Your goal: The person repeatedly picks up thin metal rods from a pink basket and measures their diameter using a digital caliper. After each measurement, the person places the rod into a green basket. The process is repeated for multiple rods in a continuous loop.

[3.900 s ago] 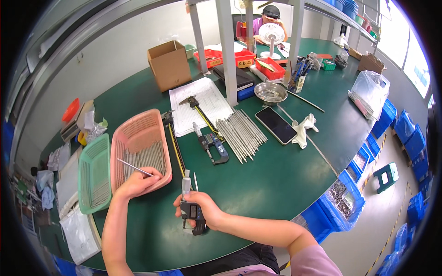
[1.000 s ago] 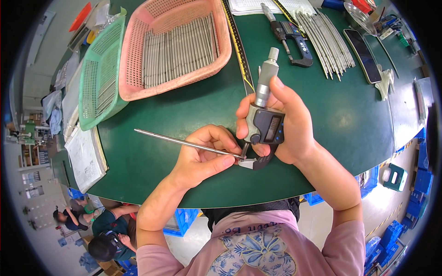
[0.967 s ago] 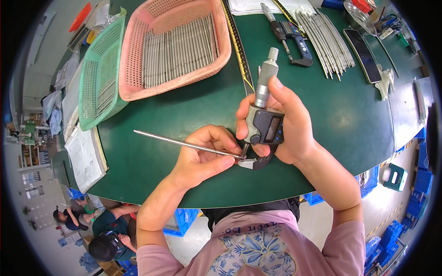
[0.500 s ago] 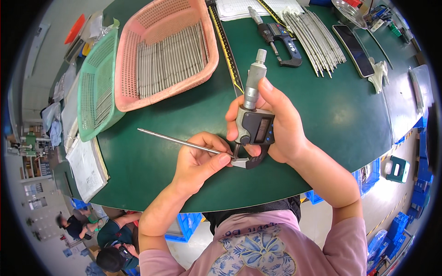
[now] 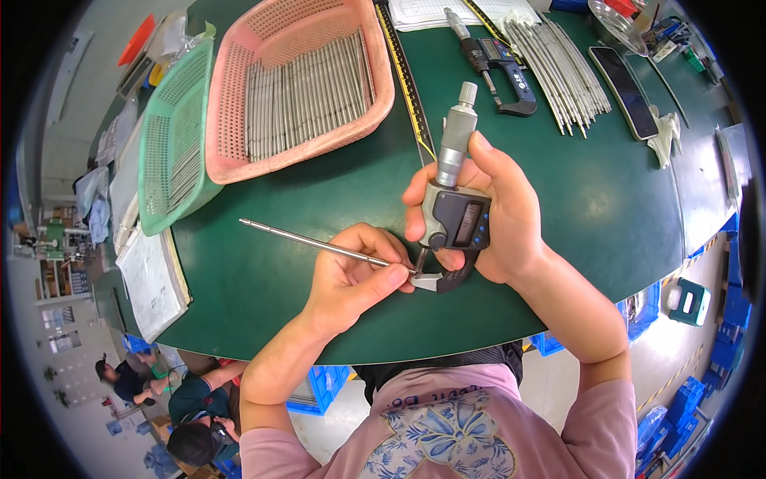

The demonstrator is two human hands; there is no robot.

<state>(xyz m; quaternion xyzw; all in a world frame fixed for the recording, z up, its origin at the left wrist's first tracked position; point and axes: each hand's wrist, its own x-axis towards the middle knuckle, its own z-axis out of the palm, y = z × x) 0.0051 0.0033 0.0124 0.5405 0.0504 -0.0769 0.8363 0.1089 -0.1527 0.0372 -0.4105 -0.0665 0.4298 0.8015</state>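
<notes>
My left hand (image 5: 351, 275) pinches a thin metal rod (image 5: 311, 243) between thumb and fingers near the rod's right end. That end sits at the jaws of a digital micrometer (image 5: 458, 217); whether both jaw faces touch it is too small to tell. Wrapped around the micrometer's frame is my right hand (image 5: 515, 215), its thumb up beside the thimble. The thimble points away from me and the curved frame lies toward me. The rod's free end slants out to the left above the green table (image 5: 263, 311).
A pink basket (image 5: 219, 120) full of metal rods stands at the far left, beside a green basket (image 5: 152, 168) with more rods. Beyond my hands lie a second micrometer (image 5: 511, 76), a ruler (image 5: 404, 68), a bundle of rods (image 5: 562, 76) and a phone (image 5: 622, 92). Papers (image 5: 152, 275) lie left.
The view has shifted a little, so most things appear slightly further right. Both hands keep their holds, with the rod's end still at the micrometer's jaws.
</notes>
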